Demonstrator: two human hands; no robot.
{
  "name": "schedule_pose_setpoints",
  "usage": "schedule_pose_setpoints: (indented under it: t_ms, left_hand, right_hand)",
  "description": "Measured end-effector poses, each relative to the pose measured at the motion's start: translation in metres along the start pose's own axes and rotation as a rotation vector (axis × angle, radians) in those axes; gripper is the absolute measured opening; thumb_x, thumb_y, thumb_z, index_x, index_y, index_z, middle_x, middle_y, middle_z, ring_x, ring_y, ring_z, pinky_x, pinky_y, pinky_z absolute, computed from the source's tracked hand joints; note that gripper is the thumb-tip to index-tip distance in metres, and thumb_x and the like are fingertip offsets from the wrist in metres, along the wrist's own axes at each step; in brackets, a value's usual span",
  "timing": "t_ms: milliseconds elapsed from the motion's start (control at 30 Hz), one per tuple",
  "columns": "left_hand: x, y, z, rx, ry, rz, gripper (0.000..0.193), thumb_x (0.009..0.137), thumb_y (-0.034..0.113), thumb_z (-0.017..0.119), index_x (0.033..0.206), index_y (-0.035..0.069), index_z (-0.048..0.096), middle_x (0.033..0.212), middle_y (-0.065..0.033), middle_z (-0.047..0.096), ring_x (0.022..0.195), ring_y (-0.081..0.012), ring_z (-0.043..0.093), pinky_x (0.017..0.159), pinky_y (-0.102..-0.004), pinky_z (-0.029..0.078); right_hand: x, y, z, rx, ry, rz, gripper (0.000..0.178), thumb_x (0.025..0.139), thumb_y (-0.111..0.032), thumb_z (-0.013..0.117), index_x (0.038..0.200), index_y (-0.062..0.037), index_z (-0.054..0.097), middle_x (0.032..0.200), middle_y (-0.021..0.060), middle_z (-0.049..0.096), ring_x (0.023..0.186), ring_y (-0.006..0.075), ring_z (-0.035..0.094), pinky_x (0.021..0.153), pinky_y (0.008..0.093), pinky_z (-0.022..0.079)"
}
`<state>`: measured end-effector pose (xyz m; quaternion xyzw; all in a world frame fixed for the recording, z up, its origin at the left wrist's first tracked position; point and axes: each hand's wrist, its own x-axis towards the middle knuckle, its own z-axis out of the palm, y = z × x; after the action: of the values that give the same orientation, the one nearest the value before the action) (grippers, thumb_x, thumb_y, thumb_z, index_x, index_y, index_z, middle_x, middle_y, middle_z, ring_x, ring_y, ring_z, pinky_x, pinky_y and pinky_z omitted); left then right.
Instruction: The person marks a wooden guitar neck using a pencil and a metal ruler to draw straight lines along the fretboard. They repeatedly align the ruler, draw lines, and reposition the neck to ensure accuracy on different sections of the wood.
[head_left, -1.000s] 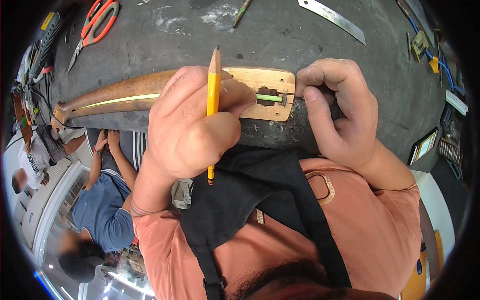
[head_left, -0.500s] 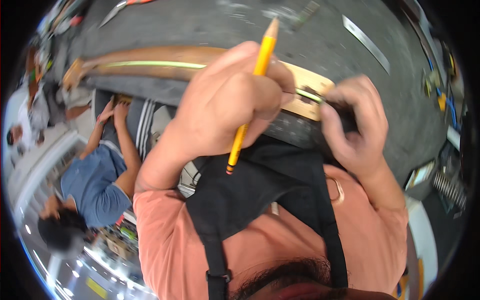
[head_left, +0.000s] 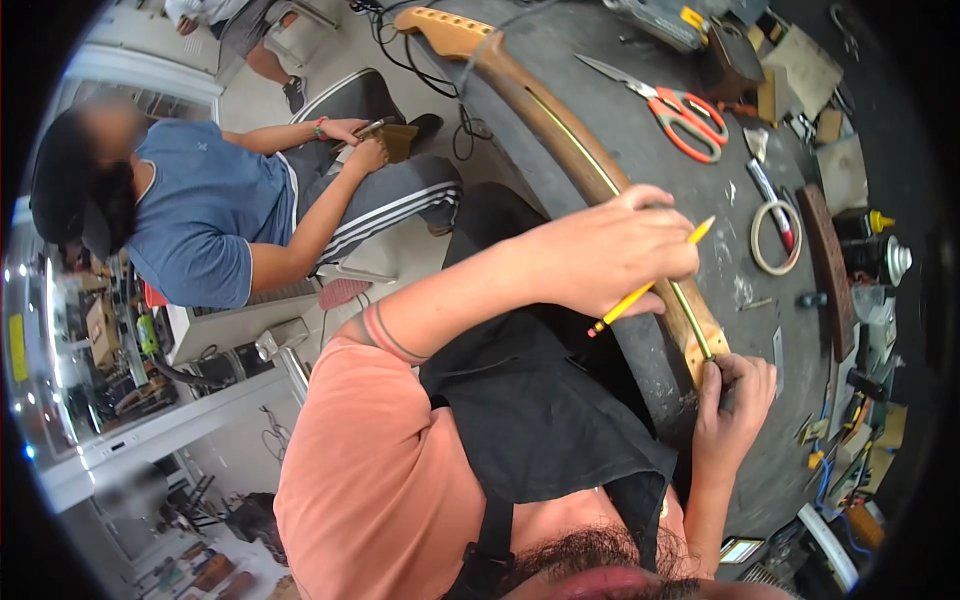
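Observation:
A wooden guitar neck lies slantwise on the dark workbench, its headstock far off and its heel close to me. Along its middle runs a channel holding a thin yellow-green truss rod. My left hand lies across the neck, closed, gripping a yellow pencil whose point faces up and right. The palm side of that hand, and the stretch of rod beneath it, are hidden. At the heel, the thumb and curled fingers of my right hand pinch the rod's end.
Beyond the neck lie orange-handled scissors, a marker, a tape ring and a long dark wooden bar. Tools crowd the bench's right side. A seated co-worker in blue handles something at the left. Black cables hang near the headstock.
The view has swung, so the neck now slants instead of lying across, and more of the bench and co-worker shows. Both hands remain at the neck, the pencil still in my left.

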<state>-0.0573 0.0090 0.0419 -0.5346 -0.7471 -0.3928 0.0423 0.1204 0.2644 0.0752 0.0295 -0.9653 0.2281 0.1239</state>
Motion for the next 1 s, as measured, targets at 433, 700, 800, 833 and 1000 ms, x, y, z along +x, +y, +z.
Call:
schedule_pose_setpoints:
  t_ms: [433, 700, 800, 833, 1000]
  left_hand:
    - [-0.018, -0.015, 0.006, 0.018, 0.114, 0.056, 0.043, 0.088, 0.027, 0.092, 0.113, 0.010, 0.062, 0.114, -0.0106, 0.069, 0.125, -0.0322, 0.068, 0.126, -0.0557, 0.042]
    - [-0.008, -0.016, -0.009, 0.079, 0.190, -0.076, 0.020, 0.095, 0.012, 0.077, 0.112, 0.010, 0.067, 0.108, -0.0047, 0.073, 0.112, -0.0273, 0.071, 0.107, -0.0506, 0.049]
    - [0.028, -0.015, 0.000, 0.410, 0.144, -0.258, 0.022, 0.091, 0.012, 0.074, 0.111, 0.007, 0.069, 0.092, -0.0034, 0.072, 0.095, -0.0271, 0.073, 0.090, -0.0447, 0.047]
    - [0.045, -0.015, 0.000, 0.434, 0.117, -0.300, 0.027, 0.087, 0.014, 0.076, 0.112, 0.003, 0.071, 0.087, -0.0061, 0.074, 0.088, -0.0281, 0.076, 0.084, -0.0443, 0.046]
    - [0.080, -0.035, 0.027, 0.536, 0.134, -0.489, 0.038, 0.089, 0.016, 0.075, 0.124, 0.003, 0.072, 0.090, -0.0108, 0.078, 0.087, -0.0308, 0.077, 0.085, -0.0490, 0.047]
  right_hand:
    - [0.009, -0.018, 0.010, -0.034, -0.006, -0.021, 0.024, 0.092, 0.004, 0.079, 0.113, -0.0025, 0.069, 0.100, 0.0122, 0.065, 0.095, 0.0327, 0.060, 0.093, 0.0467, 0.048]
    - [0.006, -0.014, 0.008, 0.023, 0.013, 0.006, 0.022, 0.093, 0.005, 0.077, 0.114, -0.0010, 0.071, 0.104, 0.0143, 0.068, 0.102, 0.0359, 0.062, 0.096, 0.0479, 0.050]
    - [0.015, -0.018, 0.008, -0.008, -0.004, -0.048, 0.020, 0.094, 0.006, 0.076, 0.112, -0.0017, 0.072, 0.105, 0.0147, 0.067, 0.104, 0.0362, 0.062, 0.097, 0.0479, 0.050]
    - [0.018, -0.021, 0.008, -0.024, -0.007, -0.059, 0.020, 0.094, 0.006, 0.076, 0.112, -0.0020, 0.072, 0.106, 0.0148, 0.067, 0.104, 0.0362, 0.062, 0.097, 0.0478, 0.050]
    - [0.037, -0.034, 0.021, -0.010, 0.008, -0.084, 0.019, 0.094, 0.006, 0.076, 0.111, -0.0022, 0.072, 0.107, 0.0149, 0.067, 0.105, 0.0362, 0.061, 0.098, 0.0479, 0.050]
